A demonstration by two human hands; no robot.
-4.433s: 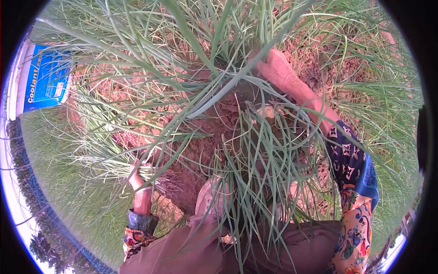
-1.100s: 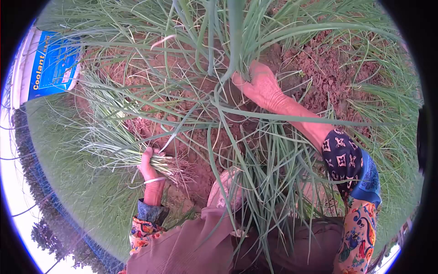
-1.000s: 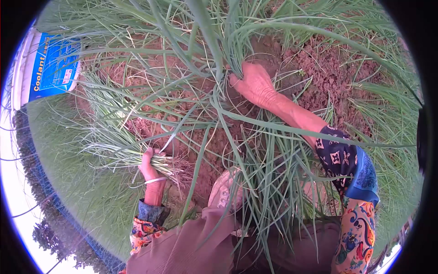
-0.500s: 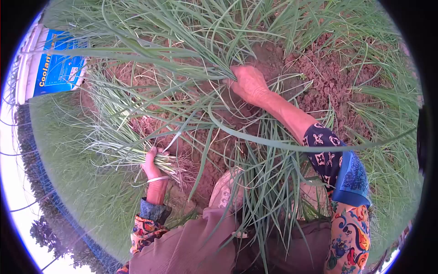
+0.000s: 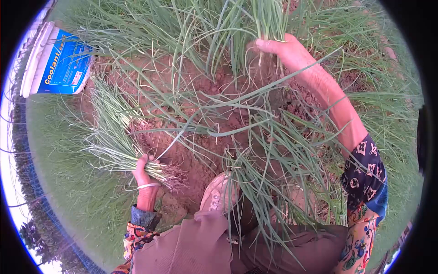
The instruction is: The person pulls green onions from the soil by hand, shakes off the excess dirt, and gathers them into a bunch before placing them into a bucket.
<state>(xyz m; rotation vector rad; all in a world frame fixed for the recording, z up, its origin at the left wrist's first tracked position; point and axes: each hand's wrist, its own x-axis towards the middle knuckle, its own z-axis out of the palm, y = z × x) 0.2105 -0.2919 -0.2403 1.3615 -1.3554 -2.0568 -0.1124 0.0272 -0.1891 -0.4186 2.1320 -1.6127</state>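
Observation:
My left hand [image 5: 143, 172] is closed around a bunch of pulled spring onions [image 5: 119, 153], their pale stems and tangled roots pointing right. Another pile of spring onions [image 5: 112, 109] lies on the soil just above it. At the upper right, my right hand [image 5: 288, 51] grips a smaller clump of spring onions [image 5: 269, 20] near the base. Below its fingers hang bare roots and soil, slightly blurred, and the leaves run off past the top edge. Loose long green leaves [image 5: 269, 182] droop across the middle, over my legs and shoe.
A white bucket with a blue label [image 5: 66, 64] stands at the upper left. Growing spring onions [image 5: 196, 36] fill the top and right side. Reddish soil [image 5: 196, 146] shows between the plants. My shoe [image 5: 219, 196] rests on the ground, and blue netting [image 5: 50, 212] runs along the left.
My right hand has moved up and right, and the clump it grips is now out of the ground with roots showing. My left hand still holds its bunch, shifted slightly left.

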